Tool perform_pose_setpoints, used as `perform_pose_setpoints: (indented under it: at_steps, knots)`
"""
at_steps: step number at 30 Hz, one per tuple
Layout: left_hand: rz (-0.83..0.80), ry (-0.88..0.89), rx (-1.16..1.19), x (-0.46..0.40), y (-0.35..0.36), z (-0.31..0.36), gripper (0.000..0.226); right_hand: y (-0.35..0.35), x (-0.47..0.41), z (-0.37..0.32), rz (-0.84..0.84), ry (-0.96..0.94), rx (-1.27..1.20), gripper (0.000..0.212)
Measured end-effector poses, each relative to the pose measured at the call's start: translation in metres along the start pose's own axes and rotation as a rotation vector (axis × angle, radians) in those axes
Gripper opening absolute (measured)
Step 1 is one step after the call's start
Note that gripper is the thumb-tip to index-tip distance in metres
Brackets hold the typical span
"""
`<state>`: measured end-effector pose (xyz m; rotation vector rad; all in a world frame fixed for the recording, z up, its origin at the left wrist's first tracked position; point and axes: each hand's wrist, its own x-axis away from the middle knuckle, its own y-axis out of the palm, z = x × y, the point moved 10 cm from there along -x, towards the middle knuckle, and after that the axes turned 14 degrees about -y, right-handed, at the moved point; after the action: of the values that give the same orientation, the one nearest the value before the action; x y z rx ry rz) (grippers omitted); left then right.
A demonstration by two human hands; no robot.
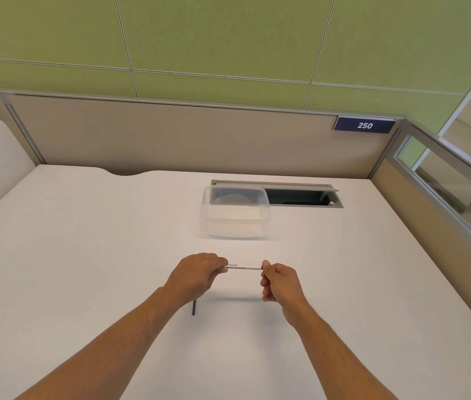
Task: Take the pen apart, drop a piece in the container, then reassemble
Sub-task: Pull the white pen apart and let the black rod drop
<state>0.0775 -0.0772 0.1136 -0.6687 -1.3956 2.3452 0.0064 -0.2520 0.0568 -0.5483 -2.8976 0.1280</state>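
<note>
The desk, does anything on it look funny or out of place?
One thing: a thin dark stick, maybe a pen part, lies loose on the desk under the left hand. Both hands hold the white pen; the right hand pinches its end. The clear container sits upright.

A dark blue plate (pixel 364 125) fixed to the top edge of the partition behind the desk reads "250" in white, while the small dark print along the white pen barrel (pixel 244 267) is too fine to read.
</note>
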Motion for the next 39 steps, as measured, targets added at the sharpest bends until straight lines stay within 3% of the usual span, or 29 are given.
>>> perform_pose_setpoints:
  at_steps: [4, 8, 13, 21, 33, 37, 39]
  knots:
    - [0.000, -0.011, -0.010, 0.000, 0.000, -0.003, 0.043, 0.004, -0.001, -0.005, -0.027, -0.050, -0.054, 0.009]
    - [-0.006, -0.019, -0.007, 0.000, -0.001, -0.002, 0.044, 0.006, 0.001, -0.006, -0.025, -0.034, -0.117, 0.009]
    - [-0.001, -0.014, 0.002, 0.001, -0.002, -0.001, 0.042, 0.005, 0.001, -0.002, -0.006, 0.021, -0.026, 0.041]
    - [-0.019, -0.018, 0.005, 0.001, 0.001, -0.002, 0.042, 0.007, 0.000, -0.005, -0.005, -0.063, -0.053, 0.016]
    - [-0.089, -0.085, 0.021, -0.001, 0.004, -0.005, 0.036, -0.002, -0.001, -0.019, 0.073, -0.244, -0.009, 0.018]
    - [-0.076, -0.071, -0.004, -0.002, -0.001, -0.004, 0.030, 0.003, -0.001, -0.018, 0.043, -0.170, -0.117, 0.008]
    - [-0.068, -0.057, -0.020, -0.001, -0.001, -0.004, 0.037, 0.005, 0.000, -0.014, 0.029, -0.084, -0.112, 0.030]
